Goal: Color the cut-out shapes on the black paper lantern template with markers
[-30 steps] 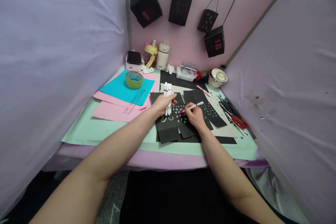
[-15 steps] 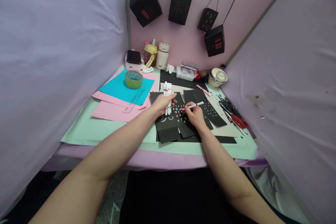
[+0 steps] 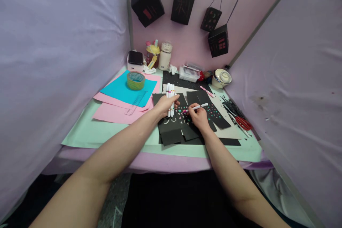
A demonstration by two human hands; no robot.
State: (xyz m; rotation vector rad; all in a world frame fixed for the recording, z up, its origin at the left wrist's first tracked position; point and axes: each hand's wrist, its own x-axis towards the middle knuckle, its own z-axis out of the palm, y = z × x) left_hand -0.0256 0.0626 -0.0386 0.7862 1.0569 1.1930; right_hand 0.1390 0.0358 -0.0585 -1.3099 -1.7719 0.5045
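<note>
My left hand (image 3: 166,106) is closed round a bundle of several white marker pens (image 3: 170,94), which stand upright in the grip over black cut paper (image 3: 171,133). Between the fingers of my right hand (image 3: 197,114) is one white marker with a pink tip (image 3: 201,105), its tip at the paper near small coloured shapes. Those shapes (image 3: 214,111), pink, green and white, are scattered over the black pieces. Pale curved marks (image 3: 170,119) show just below my left hand.
Left of the hands lie blue paper (image 3: 117,91), pink paper (image 3: 109,114), a tape roll (image 3: 135,81) and a clear ruler (image 3: 136,103). Red-handled scissors (image 3: 242,123) and black scraps (image 3: 232,107) are at the right. Bottles (image 3: 165,57) stand behind; black paper boxes (image 3: 184,3) hang above.
My right hand and its marker have shifted very slightly to the right. The left hand still grips the bundle in the same place.
</note>
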